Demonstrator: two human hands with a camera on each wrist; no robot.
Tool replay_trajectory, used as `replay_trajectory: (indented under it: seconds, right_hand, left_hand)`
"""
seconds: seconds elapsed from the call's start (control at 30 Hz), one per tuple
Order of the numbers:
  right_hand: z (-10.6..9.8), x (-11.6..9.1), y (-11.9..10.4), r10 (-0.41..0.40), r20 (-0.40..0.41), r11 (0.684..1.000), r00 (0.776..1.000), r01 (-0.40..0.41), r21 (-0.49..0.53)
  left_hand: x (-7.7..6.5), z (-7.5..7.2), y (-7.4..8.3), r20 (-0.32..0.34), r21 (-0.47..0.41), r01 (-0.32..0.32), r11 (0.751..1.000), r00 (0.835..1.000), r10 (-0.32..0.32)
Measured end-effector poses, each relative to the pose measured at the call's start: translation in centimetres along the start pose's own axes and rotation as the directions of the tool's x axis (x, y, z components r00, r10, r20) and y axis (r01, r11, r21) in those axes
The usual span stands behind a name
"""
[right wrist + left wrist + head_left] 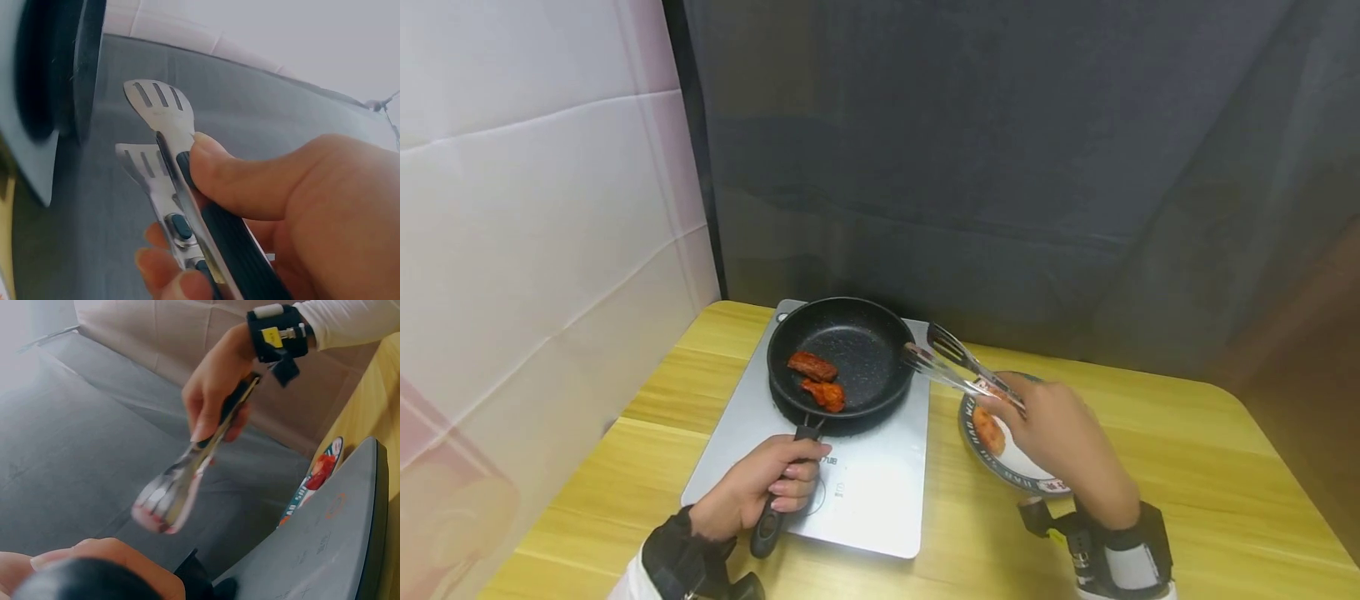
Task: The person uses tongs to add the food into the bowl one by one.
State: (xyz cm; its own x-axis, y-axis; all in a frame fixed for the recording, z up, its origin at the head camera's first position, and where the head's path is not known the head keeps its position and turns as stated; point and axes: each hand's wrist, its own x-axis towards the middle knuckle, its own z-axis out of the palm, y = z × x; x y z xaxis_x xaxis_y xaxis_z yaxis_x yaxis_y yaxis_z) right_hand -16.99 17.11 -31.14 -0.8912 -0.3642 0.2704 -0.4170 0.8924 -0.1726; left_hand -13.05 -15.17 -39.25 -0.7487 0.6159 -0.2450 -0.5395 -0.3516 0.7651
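Observation:
My left hand [775,482] grips the black handle [766,533] of a frying pan [872,354]. Two reddish-brown pieces of meat [812,365], the nearer one [825,394] like a seasoned chicken wing, lie side by side in the pan's left part. Metal tongs [951,367] with slotted heads and dark grips are held in my right hand [1063,437], its thumb along one arm in the right wrist view. The tongs' heads stand apart with nothing between them, near the pan's right rim. Below that hand, partly hidden by it, is a plate [972,429] bearing reddish-orange food [988,431].
Under the pan is a flat silver-white cooktop [880,508] with printed markings. It stands on a yellow wood-grain table [1195,467]. A dark grey curtain [962,167] closes off the back, and a pale cloth wall [550,192] runs along the left.

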Motion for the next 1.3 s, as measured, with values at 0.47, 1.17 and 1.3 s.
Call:
replay_trajectory:
  seconds: [0.47, 1.17, 1.3]
  right_hand:
    - [1.1, -3.3, 4.5, 0.128, 0.194, 0.992, 0.973, -0.127, -0.018]
    - [2.0, -5.8, 6.2, 0.225, 0.278, 0.974, 0.934, -0.212, -0.075]
    - [2.0, -5.7, 6.3, 0.23, 0.296, 0.973, 0.927, -0.215, -0.083]
  left_hand:
    - [0.0, 0.0, 0.1, -0.029, -0.009, 0.015, 1.0, 0.999, -0.016]
    - [-0.1, 0.1, 0.1, -0.043, -0.008, 0.023, 1.0, 0.999, -0.023]
    - [-0.1, 0.1, 0.1, -0.04, 0.001, 0.021, 1.0, 0.999, -0.021]
